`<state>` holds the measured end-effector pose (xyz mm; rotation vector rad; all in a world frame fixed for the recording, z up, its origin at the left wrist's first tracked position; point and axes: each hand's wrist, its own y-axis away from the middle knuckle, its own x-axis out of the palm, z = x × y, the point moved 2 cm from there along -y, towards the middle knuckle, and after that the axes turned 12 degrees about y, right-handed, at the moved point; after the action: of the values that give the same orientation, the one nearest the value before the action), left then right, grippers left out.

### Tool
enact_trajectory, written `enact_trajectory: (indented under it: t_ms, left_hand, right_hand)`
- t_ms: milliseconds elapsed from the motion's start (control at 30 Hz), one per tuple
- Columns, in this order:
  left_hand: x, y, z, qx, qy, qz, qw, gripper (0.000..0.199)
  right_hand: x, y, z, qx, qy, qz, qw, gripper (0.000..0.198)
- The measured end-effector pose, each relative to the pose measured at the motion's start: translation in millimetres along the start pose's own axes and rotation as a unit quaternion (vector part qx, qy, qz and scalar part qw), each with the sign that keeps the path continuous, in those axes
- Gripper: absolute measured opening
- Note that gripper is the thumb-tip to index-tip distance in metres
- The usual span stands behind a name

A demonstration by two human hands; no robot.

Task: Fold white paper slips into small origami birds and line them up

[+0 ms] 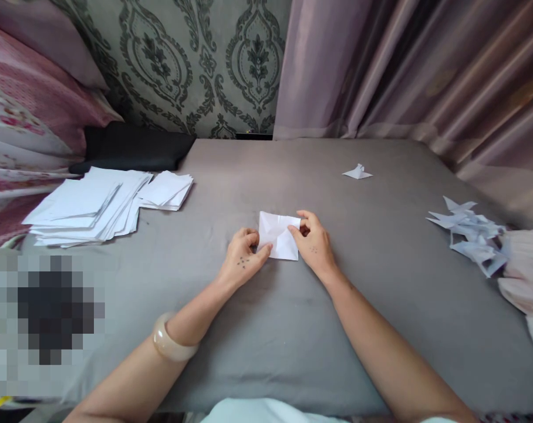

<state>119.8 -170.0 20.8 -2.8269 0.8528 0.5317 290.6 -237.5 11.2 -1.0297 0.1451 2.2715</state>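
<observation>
Between my two hands is a small square sheet of white paper [280, 236] with crease lines across it. My left hand [244, 254] pinches its left edge, the thumb lying on the lower left corner and the other fingers curled behind. On the right side, my right hand [314, 241] grips the upper right edge between thumb and fingers. The paper is held just over the grey cloth surface [266, 329]; whether it touches the cloth I cannot tell. A pale bangle [172, 341] circles my left forearm.
Stacks of white paper [88, 205] and smaller sheets [166, 191] lie at the left, before a black cushion-like item [138, 147]. One folded paper figure [358, 172] sits back right; several more folded figures [473, 235] are heaped far right beside pale fabric [526, 270]. Curtains [381, 70] border the surface.
</observation>
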Motion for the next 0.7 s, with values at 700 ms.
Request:
enact_trajectory:
  t_ms: [700]
  left_hand:
    - [13,2,9,0.224,-0.224,0.151,0.936,0.041]
  right_hand:
    - [-14,23,15,-0.232,0.089,-0.002,0.969,0.029]
